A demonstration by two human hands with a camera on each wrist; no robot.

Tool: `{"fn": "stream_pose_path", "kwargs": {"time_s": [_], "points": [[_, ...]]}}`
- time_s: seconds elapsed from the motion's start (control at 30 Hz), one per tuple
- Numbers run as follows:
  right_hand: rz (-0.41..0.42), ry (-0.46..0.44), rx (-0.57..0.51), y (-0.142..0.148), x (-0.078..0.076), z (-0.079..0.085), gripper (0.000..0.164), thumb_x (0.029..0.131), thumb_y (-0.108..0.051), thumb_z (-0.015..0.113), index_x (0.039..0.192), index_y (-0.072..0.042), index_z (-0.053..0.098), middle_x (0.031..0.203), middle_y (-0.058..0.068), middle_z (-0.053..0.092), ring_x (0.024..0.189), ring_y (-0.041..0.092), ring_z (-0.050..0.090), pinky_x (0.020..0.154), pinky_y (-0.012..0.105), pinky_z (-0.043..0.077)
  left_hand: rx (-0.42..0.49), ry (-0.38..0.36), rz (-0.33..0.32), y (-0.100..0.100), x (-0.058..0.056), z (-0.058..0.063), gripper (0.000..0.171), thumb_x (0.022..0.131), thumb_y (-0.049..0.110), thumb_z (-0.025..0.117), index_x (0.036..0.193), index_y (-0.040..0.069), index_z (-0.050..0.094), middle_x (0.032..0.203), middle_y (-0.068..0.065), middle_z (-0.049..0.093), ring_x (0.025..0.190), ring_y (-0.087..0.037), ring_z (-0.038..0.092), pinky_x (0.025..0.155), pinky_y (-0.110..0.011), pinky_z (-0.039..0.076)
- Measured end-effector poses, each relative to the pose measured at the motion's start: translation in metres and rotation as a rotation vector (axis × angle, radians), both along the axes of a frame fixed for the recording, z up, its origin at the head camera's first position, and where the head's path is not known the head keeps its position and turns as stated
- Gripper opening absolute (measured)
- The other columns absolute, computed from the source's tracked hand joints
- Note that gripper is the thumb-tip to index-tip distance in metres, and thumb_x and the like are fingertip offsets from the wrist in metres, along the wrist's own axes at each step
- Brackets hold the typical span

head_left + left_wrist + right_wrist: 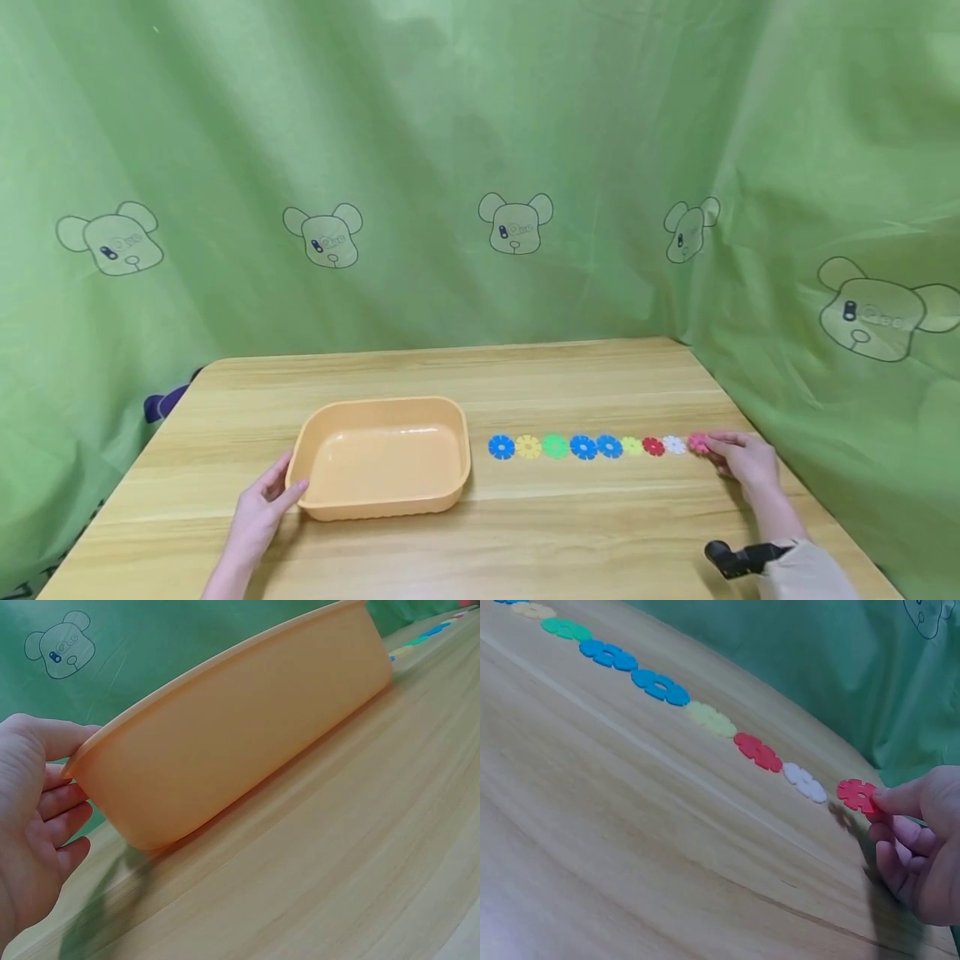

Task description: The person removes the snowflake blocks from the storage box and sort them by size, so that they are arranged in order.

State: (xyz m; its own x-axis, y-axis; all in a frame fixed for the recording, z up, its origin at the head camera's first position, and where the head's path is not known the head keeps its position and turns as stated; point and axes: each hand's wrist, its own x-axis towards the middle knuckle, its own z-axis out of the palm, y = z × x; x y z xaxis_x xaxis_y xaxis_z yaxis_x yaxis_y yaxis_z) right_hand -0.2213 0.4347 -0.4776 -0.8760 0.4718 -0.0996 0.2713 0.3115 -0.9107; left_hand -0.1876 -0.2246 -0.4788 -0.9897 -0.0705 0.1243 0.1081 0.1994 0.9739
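Note:
A row of several flower-shaped plastic discs (582, 447) in blue, yellow, green, red and white lies on the wooden table (525, 533). At its right end my right hand (712, 450) pinches a pink disc (698, 443) between thumb and forefinger. In the right wrist view the pink disc (857, 795) is tilted slightly off the wood, next to a white disc (804, 782), in my right hand (881, 806). Left of the row sits an empty orange tray (382, 404). My left hand (288, 490) holds its near left corner. In the left wrist view, the left hand (71, 780) has its thumb at the tray (247, 727) rim and fingers against the wall.
Green cloth printed with bear heads (516, 223) hangs behind and on both sides of the table. A purple object (165, 404) shows past the table's left edge. A black camera mount (738, 558) sits on my right wrist.

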Motion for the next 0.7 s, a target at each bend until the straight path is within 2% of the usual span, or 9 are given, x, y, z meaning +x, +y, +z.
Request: {"fn": "stream_pose_path", "kwargs": {"time_s": [0.17,0.23,0.43,0.53,0.7], "points": [[-0.016,-0.015,0.096,0.0004,-0.0034,-0.0038,0.027,0.085,-0.014,0.063,0.101,0.009,0.062,0.069,-0.008,0.058,0.057,0.006,0.053,0.046,0.022,0.051,-0.001,-0.008,0.007,0.0004,0.0,0.0005,0.062,0.088,0.007,0.062,0.138,-0.009,0.031,0.141,-0.024,0.033,0.103,0.016,0.041,0.089,-0.004,0.034],[-0.013,-0.013,0.13,-0.0004,-0.004,-0.0051,0.033,0.085,-0.014,0.063,0.105,0.013,0.059,0.073,-0.002,0.059,0.056,0.008,0.052,0.045,0.022,0.05,-0.001,-0.014,0.009,0.0003,-0.0002,0.0007,0.062,0.088,0.008,0.062,0.139,-0.009,0.031,0.141,-0.024,0.032,0.103,0.016,0.041,0.089,-0.004,0.034],[-0.012,-0.027,0.28,-0.0004,-0.0066,-0.0075,0.035,0.086,-0.017,0.062,0.105,0.013,0.059,0.094,0.023,0.059,0.055,0.013,0.052,0.045,0.023,0.048,0.018,-0.012,-0.002,0.0008,-0.0005,0.0008,0.062,0.089,0.009,0.062,0.139,-0.01,0.03,0.142,-0.025,0.031,0.101,0.019,0.04,0.09,-0.003,0.033],[-0.005,-0.053,0.35,-0.001,-0.0069,-0.007,0.035,0.088,-0.021,0.06,0.104,0.01,0.061,0.093,0.023,0.06,0.056,0.014,0.052,0.047,0.024,0.047,0.026,-0.008,-0.003,0.0007,-0.0003,-0.0005,0.062,0.089,0.007,0.061,0.139,-0.011,0.029,0.142,-0.026,0.03,0.1,0.019,0.04,0.089,-0.003,0.033],[0.0,-0.082,0.406,-0.0048,-0.0062,-0.0031,0.035,0.089,-0.023,0.058,0.104,0.009,0.061,0.08,0.013,0.062,0.055,0.013,0.052,0.05,0.027,0.043,0.027,-0.013,0.003,0.0004,0.0,-0.0011,0.062,0.089,0.007,0.061,0.139,-0.01,0.03,0.142,-0.025,0.031,0.1,0.019,0.04,0.089,-0.003,0.033]]}}
